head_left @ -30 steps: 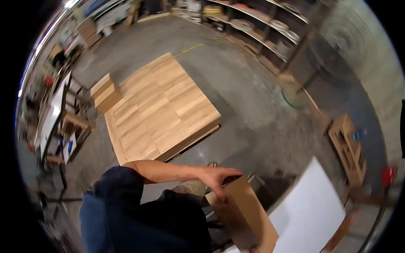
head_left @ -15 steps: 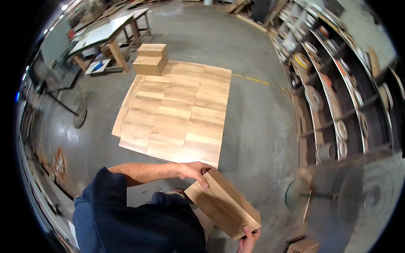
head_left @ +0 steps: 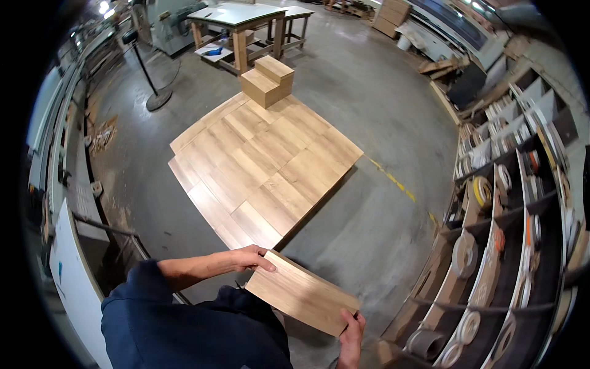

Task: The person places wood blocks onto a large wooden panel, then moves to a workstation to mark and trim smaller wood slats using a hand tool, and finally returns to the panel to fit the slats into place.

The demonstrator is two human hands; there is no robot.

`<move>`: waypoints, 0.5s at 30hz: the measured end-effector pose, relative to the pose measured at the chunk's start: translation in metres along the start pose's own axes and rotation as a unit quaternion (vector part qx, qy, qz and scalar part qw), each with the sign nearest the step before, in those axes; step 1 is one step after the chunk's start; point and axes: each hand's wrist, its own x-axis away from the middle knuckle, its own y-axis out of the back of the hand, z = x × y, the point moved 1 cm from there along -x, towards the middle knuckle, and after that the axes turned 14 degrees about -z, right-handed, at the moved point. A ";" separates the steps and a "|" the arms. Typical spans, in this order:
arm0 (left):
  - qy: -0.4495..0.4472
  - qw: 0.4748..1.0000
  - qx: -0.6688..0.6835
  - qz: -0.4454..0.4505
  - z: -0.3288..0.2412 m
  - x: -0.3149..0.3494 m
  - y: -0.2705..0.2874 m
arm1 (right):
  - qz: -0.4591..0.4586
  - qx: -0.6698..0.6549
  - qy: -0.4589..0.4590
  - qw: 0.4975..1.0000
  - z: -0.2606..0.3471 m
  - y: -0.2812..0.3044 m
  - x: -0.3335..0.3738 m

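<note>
Both my hands hold a wood-grain board (head_left: pixel 307 295) in front of my body, just off the near corner of a low layer of panels. My left hand (head_left: pixel 255 258) is closed on its upper left end, thumb on the face. At the lower right end, my right hand (head_left: pixel 351 329) grips with the thumb on top and the fingers mostly hidden. The board tilts down to the right. Beyond it lies the broad layer of matching wood-grain panels (head_left: pixel 264 154). Several wood-grain blocks (head_left: pixel 267 83), stacked like steps, stand on its far corner.
Shelving with rolls of edging tape (head_left: pixel 465 254) lines the right side. A white-topped worktable (head_left: pixel 236 15) stands far off, behind the stack. At the left are a round-based stand (head_left: pixel 158 99) and a white sheet (head_left: pixel 74 283). A yellow line (head_left: pixel 393 178) crosses the concrete floor.
My view has turned toward the right. The board, held in both hands throughout, has shifted left in view and lies flatter, with its broad face turned more upward.
</note>
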 end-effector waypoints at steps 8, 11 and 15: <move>-0.003 0.983 0.166 -0.078 -0.060 -0.097 -0.095 | 0.031 0.139 0.006 0.990 0.145 -0.032 -0.186; 0.007 0.979 0.180 -0.092 -0.095 -0.128 -0.125 | 0.065 0.188 -0.002 0.980 0.206 -0.050 -0.242; -0.004 0.967 0.217 -0.138 -0.141 -0.163 -0.153 | 0.151 0.229 -0.003 0.961 0.277 -0.091 -0.315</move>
